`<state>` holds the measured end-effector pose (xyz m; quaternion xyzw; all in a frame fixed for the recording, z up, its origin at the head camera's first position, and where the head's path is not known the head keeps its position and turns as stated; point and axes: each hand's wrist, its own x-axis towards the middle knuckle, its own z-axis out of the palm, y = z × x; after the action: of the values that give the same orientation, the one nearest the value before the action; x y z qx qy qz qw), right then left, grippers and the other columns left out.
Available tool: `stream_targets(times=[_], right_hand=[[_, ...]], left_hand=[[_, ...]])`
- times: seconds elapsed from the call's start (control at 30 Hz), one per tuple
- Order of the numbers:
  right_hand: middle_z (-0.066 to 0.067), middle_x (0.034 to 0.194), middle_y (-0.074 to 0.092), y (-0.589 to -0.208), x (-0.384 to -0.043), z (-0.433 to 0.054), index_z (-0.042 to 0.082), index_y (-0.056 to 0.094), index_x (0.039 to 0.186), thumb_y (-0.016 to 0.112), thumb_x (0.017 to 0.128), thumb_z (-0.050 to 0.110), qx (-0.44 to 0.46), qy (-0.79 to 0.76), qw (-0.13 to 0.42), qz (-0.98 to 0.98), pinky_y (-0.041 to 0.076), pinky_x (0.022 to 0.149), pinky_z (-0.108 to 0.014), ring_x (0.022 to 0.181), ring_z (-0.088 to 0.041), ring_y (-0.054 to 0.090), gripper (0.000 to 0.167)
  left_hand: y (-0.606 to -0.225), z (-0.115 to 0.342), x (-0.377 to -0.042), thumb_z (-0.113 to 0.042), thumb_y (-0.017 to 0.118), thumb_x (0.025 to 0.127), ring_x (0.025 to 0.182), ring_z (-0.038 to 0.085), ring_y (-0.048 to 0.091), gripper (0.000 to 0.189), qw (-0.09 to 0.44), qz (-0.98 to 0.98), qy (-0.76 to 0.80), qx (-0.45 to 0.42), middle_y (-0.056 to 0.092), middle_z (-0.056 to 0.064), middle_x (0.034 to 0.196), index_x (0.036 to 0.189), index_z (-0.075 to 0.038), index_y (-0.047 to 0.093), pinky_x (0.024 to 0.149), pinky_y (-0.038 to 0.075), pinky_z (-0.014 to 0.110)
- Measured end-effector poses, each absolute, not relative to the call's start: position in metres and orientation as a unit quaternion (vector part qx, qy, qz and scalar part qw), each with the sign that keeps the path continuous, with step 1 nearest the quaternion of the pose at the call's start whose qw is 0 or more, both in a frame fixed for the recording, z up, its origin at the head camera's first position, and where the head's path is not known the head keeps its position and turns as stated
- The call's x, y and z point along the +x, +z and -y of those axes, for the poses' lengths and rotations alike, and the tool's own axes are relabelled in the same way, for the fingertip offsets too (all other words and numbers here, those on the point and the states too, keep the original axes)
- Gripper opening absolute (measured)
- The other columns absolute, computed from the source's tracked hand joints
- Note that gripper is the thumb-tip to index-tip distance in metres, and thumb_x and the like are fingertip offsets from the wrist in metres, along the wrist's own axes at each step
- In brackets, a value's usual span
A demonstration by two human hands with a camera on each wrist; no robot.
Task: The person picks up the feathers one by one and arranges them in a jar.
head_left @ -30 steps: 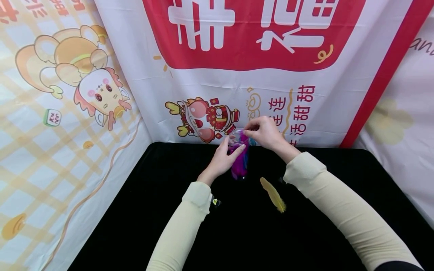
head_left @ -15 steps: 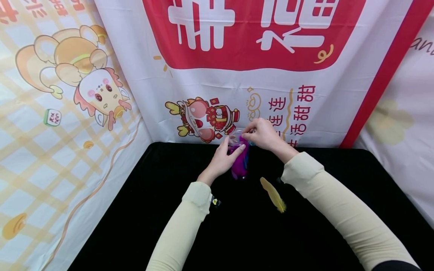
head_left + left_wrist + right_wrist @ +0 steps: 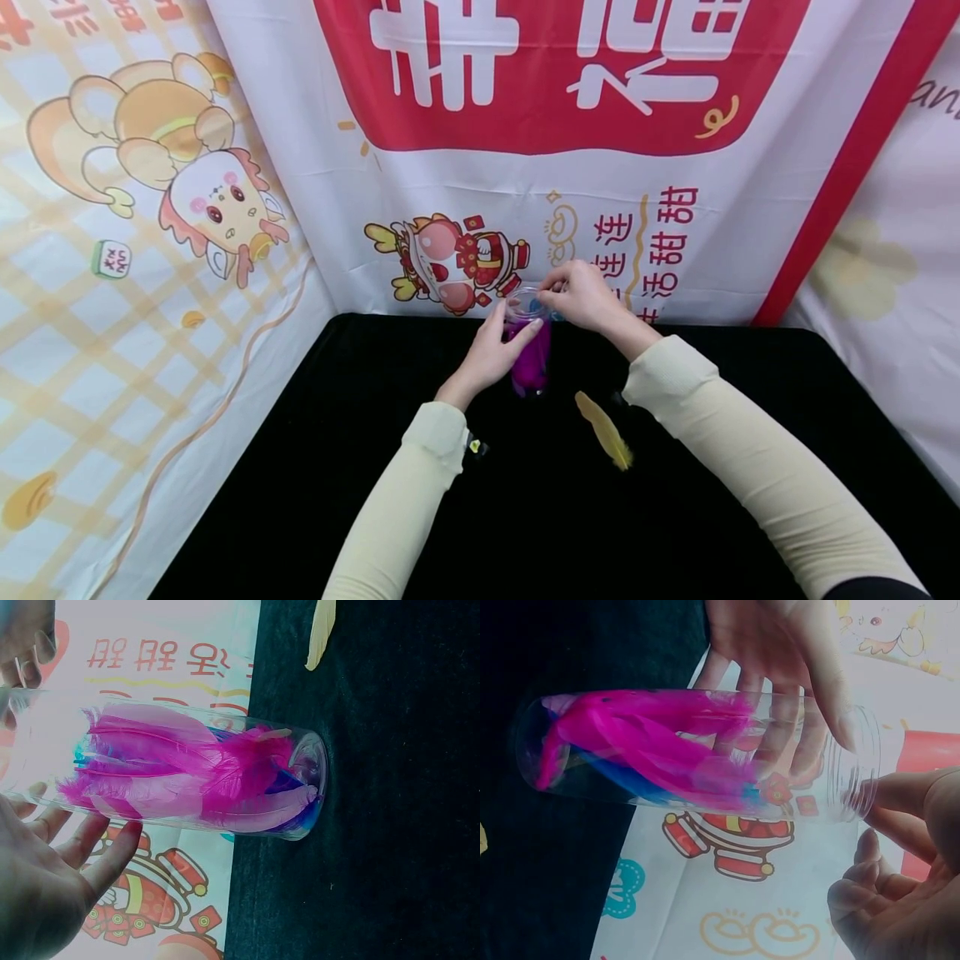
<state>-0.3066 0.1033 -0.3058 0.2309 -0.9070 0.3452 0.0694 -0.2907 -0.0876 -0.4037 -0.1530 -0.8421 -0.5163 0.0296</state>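
A clear jar stands upright near the back edge of the black table, holding pink, purple and blue feathers. My left hand grips it near the top, with the thumb on one side and the fingers round the other. At the open mouth, my right hand has its thumb and fingertips close together, touching or very near the rim. No feather shows between those fingertips, and I cannot tell whether they pinch the rim. The feathers lie well below the mouth in the right wrist view.
One yellow feather lies on the black table, to the right of the jar and nearer me. Behind the table hangs a white and red printed cloth, close to the jar. Another printed cloth hangs at the left.
The pink feather by the right fingertips has gone down into the jar. My right hand has shifted only slightly at the mouth. The left hand keeps its grip on the jar.
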Motion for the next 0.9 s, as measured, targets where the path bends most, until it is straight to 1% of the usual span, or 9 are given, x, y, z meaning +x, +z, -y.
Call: stream_targets(times=[0.1,0.23,0.4,0.53,0.77,0.9], right_hand=[[-0.012,0.095,0.074,-0.304,-0.305,-0.106,0.004,0.081,0.099,0.07,0.095,0.016,0.231,0.352,0.063,0.905,0.052,0.071,-0.037,0.079,-0.023,0.064,0.017],[-0.012,0.099,0.073,-0.302,-0.304,-0.109,0.004,0.08,0.102,0.07,0.097,0.018,0.232,0.359,0.054,0.902,0.053,0.071,-0.037,0.081,-0.024,0.063,0.018],[-0.011,0.098,0.073,-0.301,-0.301,-0.114,0.006,0.08,0.102,0.07,0.098,0.019,0.24,0.366,0.052,0.898,0.054,0.07,-0.037,0.08,-0.025,0.065,0.017],[-0.011,0.097,0.074,-0.301,-0.298,-0.117,0.004,0.08,0.103,0.07,0.098,0.018,0.248,0.374,0.054,0.892,0.053,0.073,-0.037,0.082,-0.025,0.066,0.017],[-0.011,0.098,0.074,-0.302,-0.296,-0.125,0.005,0.078,0.104,0.069,0.098,0.015,0.246,0.377,0.051,0.891,0.052,0.078,-0.038,0.086,-0.023,0.065,0.015],[-0.011,0.096,0.074,-0.304,-0.296,-0.13,0.005,0.078,0.102,0.07,0.097,0.014,0.245,0.372,0.055,0.894,0.052,0.076,-0.037,0.084,-0.023,0.064,0.014]], left_hand=[[-0.403,0.087,-0.29,-0.075,0.054,0.092,0.129,0.022,0.057,0.082,0.026,0.841,-0.518,-0.151,0.05,0.002,0.145,0.152,-0.022,0.038,0.104,0.05,0.044],[-0.403,0.087,-0.29,-0.075,0.054,0.092,0.129,0.022,0.056,0.082,0.026,0.842,-0.518,-0.15,0.049,0.003,0.146,0.153,-0.022,0.037,0.105,0.05,0.044],[-0.404,0.087,-0.29,-0.073,0.055,0.093,0.13,0.022,0.056,0.082,0.026,0.841,-0.519,-0.15,0.047,0.004,0.149,0.153,-0.021,0.036,0.106,0.049,0.044],[-0.403,0.088,-0.289,-0.073,0.055,0.093,0.13,0.022,0.055,0.085,0.021,0.839,-0.522,-0.15,0.046,0.005,0.151,0.156,-0.021,0.034,0.106,0.049,0.044],[-0.402,0.089,-0.289,-0.072,0.055,0.093,0.132,0.024,0.054,0.087,0.015,0.834,-0.529,-0.156,0.043,0.012,0.155,0.158,-0.019,0.031,0.106,0.048,0.046],[-0.402,0.089,-0.287,-0.07,0.056,0.095,0.132,0.025,0.054,0.086,0.014,0.834,-0.529,-0.155,0.042,0.012,0.157,0.159,-0.018,0.03,0.106,0.048,0.047]])
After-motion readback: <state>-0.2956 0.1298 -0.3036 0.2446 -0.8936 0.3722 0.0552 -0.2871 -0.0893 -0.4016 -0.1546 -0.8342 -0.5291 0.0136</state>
